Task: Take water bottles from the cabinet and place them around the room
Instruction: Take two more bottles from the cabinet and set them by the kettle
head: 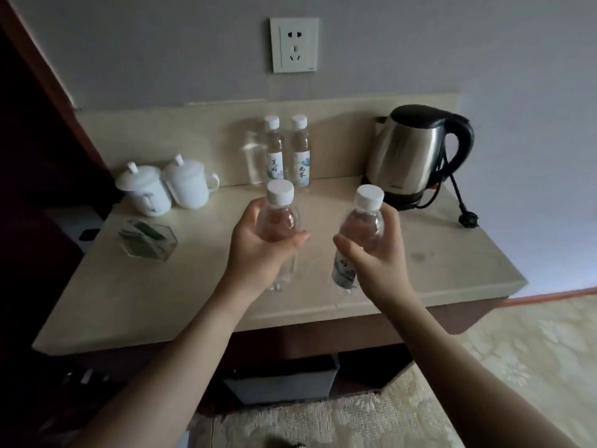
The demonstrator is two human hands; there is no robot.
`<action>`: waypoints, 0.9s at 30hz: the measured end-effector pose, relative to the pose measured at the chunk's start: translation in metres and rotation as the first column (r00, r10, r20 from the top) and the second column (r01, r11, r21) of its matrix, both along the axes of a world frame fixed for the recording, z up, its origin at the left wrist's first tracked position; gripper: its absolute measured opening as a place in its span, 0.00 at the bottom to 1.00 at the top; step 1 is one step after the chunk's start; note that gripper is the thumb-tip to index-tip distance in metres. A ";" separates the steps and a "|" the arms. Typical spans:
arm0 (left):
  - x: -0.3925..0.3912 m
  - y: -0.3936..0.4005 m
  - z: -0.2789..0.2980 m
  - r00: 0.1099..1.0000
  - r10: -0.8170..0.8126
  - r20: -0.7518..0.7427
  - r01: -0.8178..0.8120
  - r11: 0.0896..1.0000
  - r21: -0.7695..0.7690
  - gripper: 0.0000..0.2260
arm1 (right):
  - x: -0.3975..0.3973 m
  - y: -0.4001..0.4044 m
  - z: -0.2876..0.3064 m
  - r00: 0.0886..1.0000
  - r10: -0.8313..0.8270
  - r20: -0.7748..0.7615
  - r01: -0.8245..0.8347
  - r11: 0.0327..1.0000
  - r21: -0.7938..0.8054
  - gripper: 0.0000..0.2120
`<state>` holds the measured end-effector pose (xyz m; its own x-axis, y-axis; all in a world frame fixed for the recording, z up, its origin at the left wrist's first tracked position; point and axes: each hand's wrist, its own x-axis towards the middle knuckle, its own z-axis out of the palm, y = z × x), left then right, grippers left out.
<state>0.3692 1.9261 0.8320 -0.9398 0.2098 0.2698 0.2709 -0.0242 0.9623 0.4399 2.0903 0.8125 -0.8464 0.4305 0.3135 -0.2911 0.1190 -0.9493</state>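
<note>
Holding one water bottle in each fist, the person is standing at the front edge of the worktop (pixel 420 279) with both arms stretched over it. The left hand (pixel 258 244) is wrapping around the shoulder of the left bottle (pixel 277 218), thumb lying across the front, and the bottle is standing close to upright with its white cap clear above the fingers. The right hand (pixel 374 253) is closing around the right bottle (pixel 361 221) in the same way, though this one is leaning slightly, its labelled lower part showing below the palm. Gripping high and keeping the bases free is probably meant to let each bottle be set straight down on its foot. Whether the bases are touching the worktop or hanging just above it is hard to tell. Two more bottles (pixel 287 150) are standing side by side against the back edge, labels facing forward, likely arranged for a guest to see. The kettle (pixel 410 150) is occupying the back right corner beneath the wall socket (pixel 294 45), its plug (pixel 468 218) lying loose near the right edge, and two lidded cups (pixel 164 185) are sitting toward the back left, with a clear holder (pixel 147 240) just in front of them, leaving the middle as the open spot.
</note>
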 end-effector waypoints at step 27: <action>-0.067 -0.036 -0.102 0.979 0.136 -0.149 -0.192 0.859 -0.475 0.31 | -0.042 0.018 -0.080 0.904 -0.183 0.387 0.028 0.927 0.374 0.36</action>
<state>0.3018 1.8898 0.7300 -0.9436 0.1852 0.2746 0.3309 0.4909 0.8060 0.3978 2.1084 0.7324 -0.8870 0.4512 0.0982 0.1453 0.4745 -0.8682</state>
